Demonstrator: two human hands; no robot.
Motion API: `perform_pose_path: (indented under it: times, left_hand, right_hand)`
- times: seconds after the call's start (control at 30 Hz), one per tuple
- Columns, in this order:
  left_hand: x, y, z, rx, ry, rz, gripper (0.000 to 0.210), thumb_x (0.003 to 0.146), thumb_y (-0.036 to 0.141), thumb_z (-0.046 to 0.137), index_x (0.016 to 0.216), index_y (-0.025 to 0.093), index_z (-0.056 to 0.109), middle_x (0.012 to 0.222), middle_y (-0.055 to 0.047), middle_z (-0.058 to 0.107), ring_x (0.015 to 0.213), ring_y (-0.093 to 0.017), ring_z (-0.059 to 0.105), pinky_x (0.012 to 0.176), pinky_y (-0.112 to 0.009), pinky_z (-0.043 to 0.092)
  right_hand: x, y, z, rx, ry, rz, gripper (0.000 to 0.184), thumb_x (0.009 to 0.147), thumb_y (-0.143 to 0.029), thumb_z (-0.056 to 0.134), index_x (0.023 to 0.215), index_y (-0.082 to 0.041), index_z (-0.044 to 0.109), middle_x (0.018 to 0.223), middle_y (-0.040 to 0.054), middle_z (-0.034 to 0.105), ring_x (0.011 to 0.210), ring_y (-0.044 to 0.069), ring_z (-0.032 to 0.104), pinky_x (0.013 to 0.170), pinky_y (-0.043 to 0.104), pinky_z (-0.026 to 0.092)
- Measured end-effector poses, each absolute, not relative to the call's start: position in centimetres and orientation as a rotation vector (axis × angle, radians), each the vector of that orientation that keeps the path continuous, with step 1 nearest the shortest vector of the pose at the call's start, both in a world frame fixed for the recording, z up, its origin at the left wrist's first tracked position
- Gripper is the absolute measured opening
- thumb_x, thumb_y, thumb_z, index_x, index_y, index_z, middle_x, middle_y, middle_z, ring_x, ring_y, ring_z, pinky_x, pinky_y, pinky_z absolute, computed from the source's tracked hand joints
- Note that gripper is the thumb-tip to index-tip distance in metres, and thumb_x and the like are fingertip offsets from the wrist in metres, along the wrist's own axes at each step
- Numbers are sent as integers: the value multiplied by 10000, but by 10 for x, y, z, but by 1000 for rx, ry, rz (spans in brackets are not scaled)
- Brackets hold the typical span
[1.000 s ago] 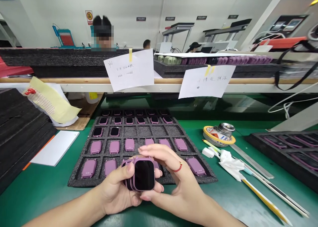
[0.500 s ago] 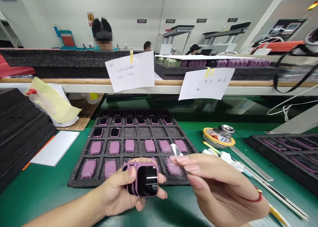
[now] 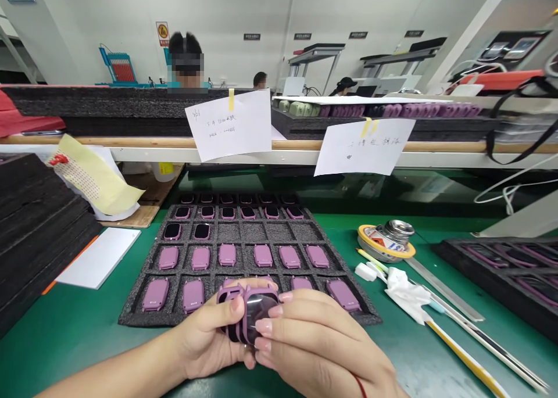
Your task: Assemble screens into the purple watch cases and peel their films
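Observation:
My left hand (image 3: 209, 334) is wrapped round several purple smartwatch bodies stacked face to back, the thumb on their left edge. The front smartwatch (image 3: 257, 316) turns its black screen toward me, with a pale, translucent sheen across it. Against that screen's right side lie the bent fingertips of my right hand (image 3: 318, 340), closed together on a clear film that is hard to make out. Behind my hands, a black foam tray (image 3: 257, 231) carries purple smartwatch bodies, backs up in the near rows and screens up in the far rows.
Right of the tray stand a metal bottle in a yellow-rimmed dish (image 3: 386, 241), a white tissue (image 3: 405, 293), a yellow-and-white stick (image 3: 466, 360) and a steel ruler (image 3: 444, 287). Another foam tray (image 3: 457, 258) sits far right. Stacked black foam (image 3: 39, 241) and white paper (image 3: 100, 258) lie left.
My right hand has moved left and down, bringing the clear film from beside the stack onto the front smartwatch's screen. My left hand has hardly moved.

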State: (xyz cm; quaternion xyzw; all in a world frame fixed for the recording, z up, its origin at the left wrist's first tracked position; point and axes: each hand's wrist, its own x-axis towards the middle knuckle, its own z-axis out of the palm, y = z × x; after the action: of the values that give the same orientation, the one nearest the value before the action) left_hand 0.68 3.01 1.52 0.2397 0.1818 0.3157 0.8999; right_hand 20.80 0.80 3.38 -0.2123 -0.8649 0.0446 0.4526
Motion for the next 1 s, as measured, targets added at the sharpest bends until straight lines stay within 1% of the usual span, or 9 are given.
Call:
perform_pose_path:
  times: [0.13,0.2,0.3,0.43,0.53,0.67,0.77,0.87,1.0]
  left_hand:
    - [12,27,16,541,446,755,447,700,405,882,1058,220,688,840,-10,693,597,-75,633,500,-129,471]
    - [16,25,17,578,477,794,401,692,384,892,987,192,698,805,-16,691,646,-85,631,496,-119,430]
    - [20,24,16,568,527,827,316,701,354,888,894,168,721,826,-30,700,763,-114,651,526,-129,438]
    - [19,27,17,448,583,838,292,733,419,854,899,198,762,840,-23,736,717,-103,661,485,-124,425]
    - [15,28,18,444,559,742,414,722,518,834,913,153,788,820,-80,766,647,-107,680,478,-119,433]
    - [11,27,16,422,504,644,532,713,555,827,971,92,795,830,-135,779,606,-101,689,483,-106,448]
    - [13,26,14,435,524,670,498,703,522,848,951,92,796,808,-123,777,595,-104,686,469,-111,462]
    - [17,28,14,420,625,755,465,695,466,871,976,106,783,893,-132,781,719,-162,732,547,-152,539]
    - [19,30,17,320,790,845,413,675,250,905,1040,138,747,986,-121,779,846,-211,756,599,-169,578]
  right_hand:
    - [197,16,32,-614,-2049,22,517,887,-337,725,1367,-238,558,850,24,738,728,199,647,723,373,549]
    - [193,17,30,-721,-2038,160,624,876,-386,733,1426,-216,493,837,29,677,709,186,609,663,344,537]
    - [191,19,27,-830,-2015,480,574,841,-352,776,1358,-266,542,807,-6,598,697,153,589,628,275,540]
    - [193,22,30,-760,-1893,568,570,752,-230,833,1256,-280,573,943,10,664,810,165,625,726,278,556]
    - [196,23,32,-735,-1900,529,575,758,-182,784,1280,-267,560,1085,44,682,966,208,636,840,338,544]
    - [196,25,29,-723,-1926,495,579,758,-178,762,1293,-247,553,1093,47,675,1008,213,624,888,354,522]
    - [194,22,26,-712,-1955,469,589,783,-143,721,1335,-223,531,1106,61,657,1011,203,619,883,341,526]
    - [195,24,22,-764,-1987,385,595,786,-143,708,1346,-227,526,1120,67,650,1014,207,622,881,347,535]
    - [214,58,14,-1057,-1960,272,454,832,-247,688,1275,-239,588,1148,74,654,1054,228,637,923,380,540]
